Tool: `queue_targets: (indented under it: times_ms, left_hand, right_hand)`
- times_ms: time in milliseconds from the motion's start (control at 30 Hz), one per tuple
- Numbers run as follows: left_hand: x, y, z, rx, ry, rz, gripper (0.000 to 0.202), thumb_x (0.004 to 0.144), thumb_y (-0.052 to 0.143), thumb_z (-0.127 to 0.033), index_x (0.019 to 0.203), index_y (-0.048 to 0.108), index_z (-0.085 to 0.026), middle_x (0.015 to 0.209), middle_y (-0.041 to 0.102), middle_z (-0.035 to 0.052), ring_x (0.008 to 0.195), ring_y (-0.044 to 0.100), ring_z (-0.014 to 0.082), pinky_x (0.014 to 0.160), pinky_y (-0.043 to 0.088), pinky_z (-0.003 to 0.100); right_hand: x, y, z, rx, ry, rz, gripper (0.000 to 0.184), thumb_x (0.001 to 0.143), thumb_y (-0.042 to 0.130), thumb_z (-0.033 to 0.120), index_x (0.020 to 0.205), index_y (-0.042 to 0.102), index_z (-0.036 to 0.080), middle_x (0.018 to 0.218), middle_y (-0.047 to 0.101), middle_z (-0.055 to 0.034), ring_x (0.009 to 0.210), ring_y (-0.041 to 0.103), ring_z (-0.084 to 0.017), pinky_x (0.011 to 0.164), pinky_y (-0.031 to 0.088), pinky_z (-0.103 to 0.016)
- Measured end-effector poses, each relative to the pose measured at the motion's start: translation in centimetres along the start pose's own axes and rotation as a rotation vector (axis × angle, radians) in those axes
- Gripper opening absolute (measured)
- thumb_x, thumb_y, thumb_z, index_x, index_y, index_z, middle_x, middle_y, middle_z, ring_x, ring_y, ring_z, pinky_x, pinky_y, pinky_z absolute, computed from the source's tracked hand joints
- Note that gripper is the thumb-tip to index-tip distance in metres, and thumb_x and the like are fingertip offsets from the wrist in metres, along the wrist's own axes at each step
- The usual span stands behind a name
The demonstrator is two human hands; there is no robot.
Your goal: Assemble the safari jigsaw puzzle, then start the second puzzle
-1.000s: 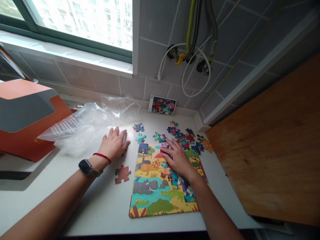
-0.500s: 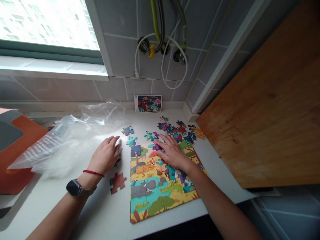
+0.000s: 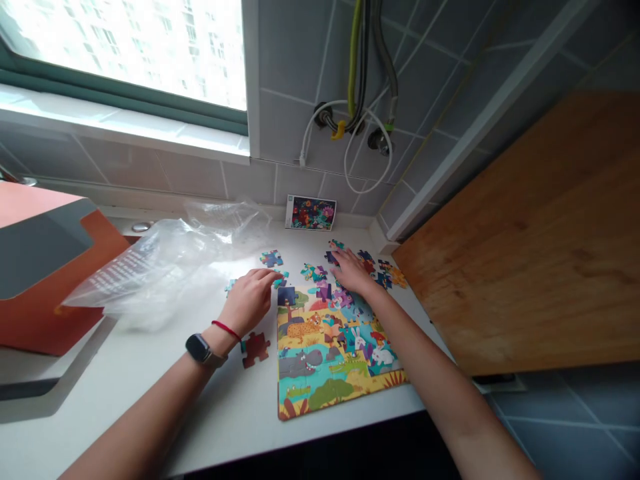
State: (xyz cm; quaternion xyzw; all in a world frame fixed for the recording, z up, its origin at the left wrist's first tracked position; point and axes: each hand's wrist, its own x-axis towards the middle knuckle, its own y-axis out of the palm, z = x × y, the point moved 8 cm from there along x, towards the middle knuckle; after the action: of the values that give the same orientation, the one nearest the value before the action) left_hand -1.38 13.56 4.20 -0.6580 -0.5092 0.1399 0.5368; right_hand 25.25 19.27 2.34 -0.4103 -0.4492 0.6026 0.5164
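Observation:
My left hand [image 3: 249, 297] reaches forward over the counter, fingers stretched out beside a teal puzzle piece [image 3: 283, 279] near the board's upper left corner. Whether the fingertips touch it cannot be made out. My right hand [image 3: 351, 271] lies with fingers apart over loose puzzle pieces [image 3: 367, 261] behind the board, hiding some of them. Between my arms is a puzzle board [image 3: 300, 363] with a hippo, a leopard and crocodiles. Several pieces rest on top of it, including a dark blue piece [image 3: 287, 296] and a white rabbit piece [image 3: 383, 355]. A reddish-brown piece [image 3: 256, 349] lies by my left wrist.
A picture card [image 3: 311, 213] leans against the tiled wall. Clear plastic bags [image 3: 165, 260] and an orange and grey box [image 3: 45, 267] sit at left. A wooden panel [image 3: 530, 247] borders the right side. Cables and a hose [image 3: 363, 73] hang above.
My right hand has moved away from the board's upper part to the loose pieces behind it. My left hand has come closer to the teal piece. The view has shifted left.

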Motion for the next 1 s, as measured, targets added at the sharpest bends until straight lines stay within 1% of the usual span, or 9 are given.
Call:
queue_targets:
  times_ms: [100,267,400,500,633,733,833,967,1000]
  left_hand:
    - [0.0,0.3,0.3,-0.023,-0.051,-0.002,0.045,0.085,0.046,-0.001,0.111,0.077,-0.021,0.116,0.077,0.0077,0.110,0.067,0.0299,0.096,0.058,0.047]
    - [0.4,0.4,0.8,-0.114,0.002,-0.014,0.045,0.083,0.049,0.002,0.103,0.079,-0.024,0.114,0.078,0.0049,0.111,0.065,0.0270,0.099,0.056,0.043]
    - [0.6,1.0,0.7,-0.153,0.064,0.034,0.044,0.083,0.049,0.001,0.104,0.080,-0.022,0.114,0.078,0.0058,0.110,0.064,0.0266,0.102,0.054,0.043]
    - [0.7,1.5,0.5,-0.167,0.090,0.078,0.044,0.084,0.049,0.000,0.106,0.080,-0.022,0.115,0.077,0.0068,0.111,0.064,0.0263,0.104,0.053,0.043]
    - [0.7,1.9,0.7,-0.170,0.087,0.095,0.039,0.087,0.051,-0.005,0.105,0.081,-0.023,0.116,0.077,0.0072,0.112,0.064,0.0269,0.105,0.053,0.043]
    - [0.7,2.1,0.8,-0.186,0.089,0.106,0.036,0.088,0.053,-0.007,0.102,0.082,-0.024,0.116,0.077,0.0065,0.113,0.063,0.0273,0.104,0.053,0.042]
    - [0.7,2.2,0.9,-0.201,0.086,0.126,0.038,0.085,0.053,-0.005,0.102,0.081,-0.024,0.115,0.078,0.0062,0.113,0.064,0.0265,0.104,0.053,0.042]
    - [0.8,2.0,1.1,-0.190,0.053,0.127,0.033,0.091,0.053,-0.011,0.104,0.081,-0.024,0.112,0.078,0.0081,0.112,0.065,0.0271,0.102,0.053,0.042]
    - [0.8,2.0,1.0,-0.188,0.051,0.131,0.030,0.094,0.054,-0.014,0.104,0.081,-0.024,0.111,0.078,0.0085,0.111,0.065,0.0273,0.101,0.053,0.042]
  right_hand:
    - [2.0,-0.4,0.2,-0.020,-0.022,-0.020,0.062,0.093,0.061,0.018,0.154,0.053,0.018,0.159,0.052,-0.0136,0.146,0.048,-0.028,0.124,0.032,-0.043]
    - [2.8,-1.4,-0.2,-0.050,0.034,-0.052,0.054,0.091,0.062,0.014,0.145,0.064,0.015,0.129,0.070,-0.0160,0.123,0.062,-0.027,0.112,0.042,-0.037]
    - [2.4,-1.6,-0.4,-0.050,0.069,-0.046,0.039,0.094,0.066,0.024,0.132,0.073,0.019,0.120,0.071,-0.0129,0.112,0.066,-0.025,0.103,0.046,-0.033]
    - [2.2,-1.5,-0.3,-0.035,0.086,-0.040,0.040,0.087,0.077,0.033,0.124,0.077,0.019,0.124,0.070,-0.0127,0.113,0.066,-0.027,0.101,0.047,-0.033]
    - [2.3,-1.9,0.1,0.021,0.134,-0.060,0.048,0.075,0.087,0.030,0.121,0.078,0.019,0.124,0.073,-0.0123,0.113,0.068,-0.029,0.100,0.049,-0.035]
    - [2.1,-2.6,0.6,0.104,0.159,-0.089,0.035,0.079,0.082,0.026,0.113,0.081,0.018,0.112,0.077,-0.0109,0.105,0.071,-0.028,0.097,0.052,-0.036]
    - [0.5,-3.0,1.9,0.218,0.163,-0.114,0.028,0.088,0.070,0.024,0.112,0.080,0.014,0.096,0.079,-0.0094,0.093,0.073,-0.026,0.088,0.056,-0.037]
    - [-4.5,-1.2,5.2,0.433,0.136,-0.087,0.055,0.090,0.065,0.030,0.144,0.063,0.016,0.085,0.077,-0.0040,0.067,0.072,-0.018,0.063,0.058,-0.029]
    - [-5.9,-0.2,6.3,0.633,0.114,-0.049,0.061,0.088,0.068,0.032,0.147,0.060,0.017,0.083,0.076,-0.0030,0.064,0.071,-0.018,0.059,0.058,-0.029]
